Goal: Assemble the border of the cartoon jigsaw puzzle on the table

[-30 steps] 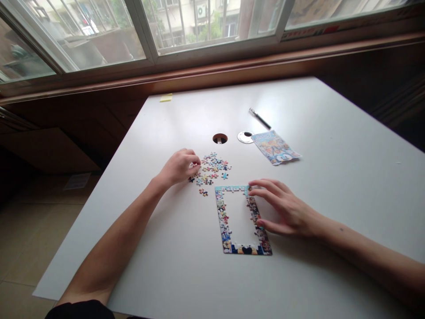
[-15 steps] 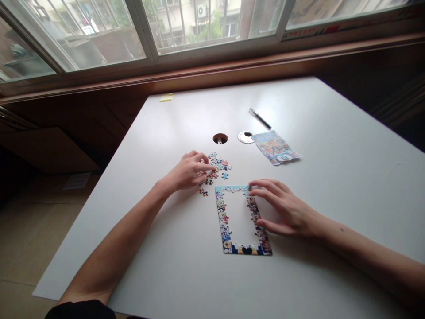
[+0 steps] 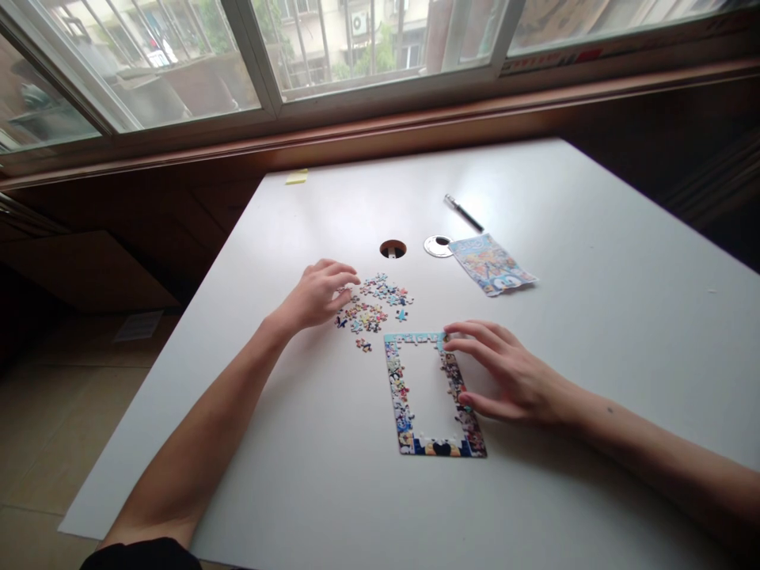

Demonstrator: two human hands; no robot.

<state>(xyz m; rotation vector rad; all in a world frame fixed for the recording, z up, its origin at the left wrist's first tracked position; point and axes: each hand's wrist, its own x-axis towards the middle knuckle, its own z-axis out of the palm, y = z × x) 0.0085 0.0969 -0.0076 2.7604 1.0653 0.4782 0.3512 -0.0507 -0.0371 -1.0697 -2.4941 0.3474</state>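
My left hand (image 3: 321, 291) hovers at the left edge of a pile of loose jigsaw pieces (image 3: 369, 317), its fingers curved and apart. Nothing shows between them, though the fingertips partly cover a few pieces. A rectangular jigsaw border (image 3: 404, 417) lies on the table nearer to me, with its edge pieces joined and white tabletop visible inside. My right hand (image 3: 511, 372) rests along the border's right side, fingers spread, with fingertips touching the upper right corner and the right edge.
On the white table (image 3: 309, 475), a picture sheet (image 3: 494, 265) lies beyond my right hand. Near it are a dark pen (image 3: 464, 214) and a round metal cover (image 3: 438, 246). A cable hole (image 3: 393, 249) opens behind the pieces. A yellow sticky note (image 3: 297, 176) lies at the far edge.
My left hand has moved left and slightly away from me, off the middle of the pile, uncovering more loose pieces. My right hand and the border have stayed put.
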